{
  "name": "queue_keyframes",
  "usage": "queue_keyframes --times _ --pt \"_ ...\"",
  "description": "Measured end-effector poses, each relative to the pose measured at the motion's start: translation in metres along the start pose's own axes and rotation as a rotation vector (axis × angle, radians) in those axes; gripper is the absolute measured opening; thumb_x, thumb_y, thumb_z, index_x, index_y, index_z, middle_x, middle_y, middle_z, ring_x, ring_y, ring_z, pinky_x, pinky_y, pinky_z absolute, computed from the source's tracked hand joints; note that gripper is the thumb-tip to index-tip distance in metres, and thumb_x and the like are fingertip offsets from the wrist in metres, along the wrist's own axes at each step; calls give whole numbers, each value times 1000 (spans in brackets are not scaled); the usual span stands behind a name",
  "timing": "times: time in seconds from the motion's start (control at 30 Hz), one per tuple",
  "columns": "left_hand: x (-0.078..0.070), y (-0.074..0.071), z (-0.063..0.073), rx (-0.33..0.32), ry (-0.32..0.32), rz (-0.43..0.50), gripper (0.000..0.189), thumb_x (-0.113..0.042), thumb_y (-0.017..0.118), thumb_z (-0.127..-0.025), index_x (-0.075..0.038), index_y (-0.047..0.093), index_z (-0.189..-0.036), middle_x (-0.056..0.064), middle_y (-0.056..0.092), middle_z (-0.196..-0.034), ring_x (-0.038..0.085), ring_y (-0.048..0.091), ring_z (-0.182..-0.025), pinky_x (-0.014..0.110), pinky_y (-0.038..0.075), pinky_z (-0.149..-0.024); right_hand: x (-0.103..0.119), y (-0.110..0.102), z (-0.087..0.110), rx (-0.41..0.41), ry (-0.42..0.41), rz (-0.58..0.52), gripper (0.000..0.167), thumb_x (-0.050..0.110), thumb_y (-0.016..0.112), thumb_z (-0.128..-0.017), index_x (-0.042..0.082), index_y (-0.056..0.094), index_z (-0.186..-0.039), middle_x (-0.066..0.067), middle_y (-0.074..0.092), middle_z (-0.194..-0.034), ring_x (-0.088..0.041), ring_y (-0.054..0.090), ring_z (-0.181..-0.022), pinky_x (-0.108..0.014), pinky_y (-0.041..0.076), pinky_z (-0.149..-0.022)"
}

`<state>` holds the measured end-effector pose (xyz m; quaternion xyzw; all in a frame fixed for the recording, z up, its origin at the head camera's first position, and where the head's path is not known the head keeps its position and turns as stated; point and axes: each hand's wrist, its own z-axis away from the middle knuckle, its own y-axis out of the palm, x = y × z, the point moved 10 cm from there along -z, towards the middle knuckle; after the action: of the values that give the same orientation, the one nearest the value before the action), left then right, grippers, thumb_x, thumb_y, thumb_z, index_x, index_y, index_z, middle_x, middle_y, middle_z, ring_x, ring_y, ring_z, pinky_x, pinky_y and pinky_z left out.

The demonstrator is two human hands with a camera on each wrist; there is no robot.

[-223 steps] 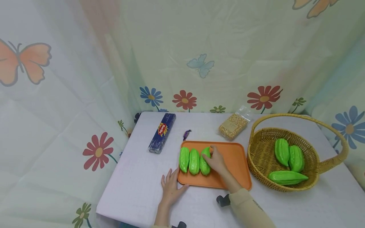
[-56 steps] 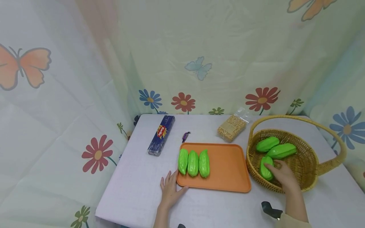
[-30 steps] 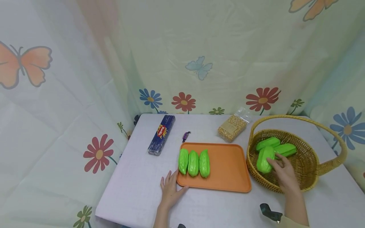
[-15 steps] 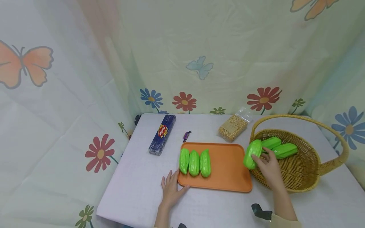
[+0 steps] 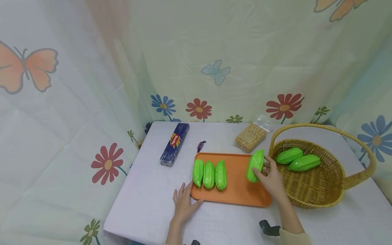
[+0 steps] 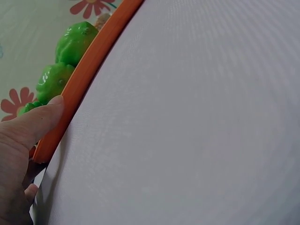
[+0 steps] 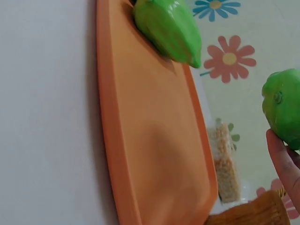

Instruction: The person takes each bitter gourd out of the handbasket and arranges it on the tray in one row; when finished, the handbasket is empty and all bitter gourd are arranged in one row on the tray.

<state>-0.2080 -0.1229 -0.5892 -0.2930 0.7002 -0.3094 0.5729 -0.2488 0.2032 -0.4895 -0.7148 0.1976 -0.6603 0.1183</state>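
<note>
Three bright green, ridged bitter melons [image 5: 209, 175] lie side by side at the left of an orange tray [image 5: 235, 194]. Over the tray's right half, my right hand [image 5: 272, 180] pinches another bitter melon [image 5: 255, 166] between thumb and fingers. The right wrist view shows that melon [image 7: 285, 110] raised above tray level. My left hand [image 5: 183, 206] touches the tray's near left corner with fingers spread; in the left wrist view its thumb [image 6: 46, 117] lies against the tray's edge. Two more bitter melons [image 5: 304, 163] lie in the wicker basket [image 5: 310, 194] on the right.
Behind the tray lie a blue Barilla spaghetti pack [image 5: 174, 144], a small purple-wrapped candy [image 5: 200, 146] and a clear bag of yellow kernels [image 5: 251, 137]. The basket's tall handle [image 5: 359, 144] arches over it. A patterned curtain [image 5: 190, 41] hangs behind the white table [image 5: 144, 190].
My right hand let go of the third melon on the tray, reached into the basket, lifted a melon out and carried it left over the tray. The left hand stayed at the corner.
</note>
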Motion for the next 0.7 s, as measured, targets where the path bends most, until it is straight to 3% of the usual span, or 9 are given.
queue_keyframes --times 0.27,0.7 --pt "0 0 0 8 -15 7 86 -64 56 -76 -15 32 -143 3 41 -140 30 21 -134 55 -4 -104 2 30 -5 39 9 73 76 32 64 -85 1 21 -141 -29 50 -114 -37 57 -95 -37 53 -67" --pt "1 1 -1 20 -23 -8 85 -64 56 -76 -16 32 -143 4 42 -139 30 21 -134 55 -3 -104 -21 68 3 122 113 130 73 29 59 -89 -6 18 -139 -33 48 -117 -42 54 -100 -42 51 -72"
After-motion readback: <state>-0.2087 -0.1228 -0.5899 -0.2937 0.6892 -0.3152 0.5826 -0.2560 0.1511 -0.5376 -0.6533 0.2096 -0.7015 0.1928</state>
